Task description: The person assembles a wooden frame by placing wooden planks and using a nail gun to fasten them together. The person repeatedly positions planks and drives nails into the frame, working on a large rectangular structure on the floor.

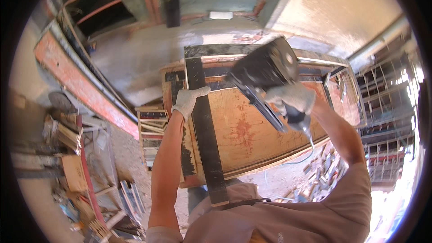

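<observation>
My left hand (191, 101), in a white work glove, grips the edge of a long black board (206, 128). The board runs from the frame's far side toward my waist. Its near end comes close to my shirt. In my gloved right hand (294, 98) is a black pneumatic nail gun (265, 65), lifted above the workpiece and tilted, blurred by motion. An air hose (310, 141) trails from its handle. Below both hands lies a large wooden panel (252, 130), tan with reddish stains and edged by wooden strips, some of them black. My right fingers are partly hidden behind the tool.
Wood offcuts (321, 175) litter the floor at the right, beside a metal grille (387, 94). On the left a long pinkish beam (81, 76) slants past stacked slats (153, 123). More scrap timber (108, 216) lies at lower left. A wall (207, 0) rises beyond the panel.
</observation>
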The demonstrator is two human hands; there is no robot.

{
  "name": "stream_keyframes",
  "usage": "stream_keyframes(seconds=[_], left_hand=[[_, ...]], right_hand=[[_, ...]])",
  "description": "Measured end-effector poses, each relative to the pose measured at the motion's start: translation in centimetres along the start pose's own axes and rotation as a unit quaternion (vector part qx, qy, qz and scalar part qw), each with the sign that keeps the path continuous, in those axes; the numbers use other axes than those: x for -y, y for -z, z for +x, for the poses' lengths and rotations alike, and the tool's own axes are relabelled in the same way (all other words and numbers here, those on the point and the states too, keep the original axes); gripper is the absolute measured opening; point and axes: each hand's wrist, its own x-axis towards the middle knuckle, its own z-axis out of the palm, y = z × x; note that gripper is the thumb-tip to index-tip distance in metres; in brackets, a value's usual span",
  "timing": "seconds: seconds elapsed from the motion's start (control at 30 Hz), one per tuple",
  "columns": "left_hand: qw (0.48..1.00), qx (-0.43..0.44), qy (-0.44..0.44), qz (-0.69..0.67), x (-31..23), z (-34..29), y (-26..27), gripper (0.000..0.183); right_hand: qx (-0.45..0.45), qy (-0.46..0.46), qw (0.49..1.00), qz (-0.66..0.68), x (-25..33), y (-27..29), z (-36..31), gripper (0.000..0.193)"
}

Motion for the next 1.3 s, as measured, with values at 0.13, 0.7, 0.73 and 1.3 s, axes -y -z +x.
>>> stream_keyframes(seconds=[0.13,0.7,0.73,1.3], left_hand=[[0.991,-0.093,-0.058,0.076,-0.8,0.8,-0.7,0.063],[0.820,-0.112,-0.470,0.308,-7.9,-18.1,-24.2,0.044],[0.831,-0.099,-0.487,0.250,-7.7,-21.7,-28.5,0.049],[0.638,0.429,-0.462,-0.441,-8.5,-33.9,-83.8,0.019]], right_hand=[[-0.119,-0.052,0.989,0.073,-11.1,0.0,-10.6,0.013],[-0.020,-0.432,0.896,0.103,-71.6,-50.4,-46.0,0.041],[-0.009,-0.443,0.891,0.102,-72.4,-49.4,-46.8,0.041],[-0.285,0.021,0.936,0.204,-62.3,5.9,-32.3,0.038]])
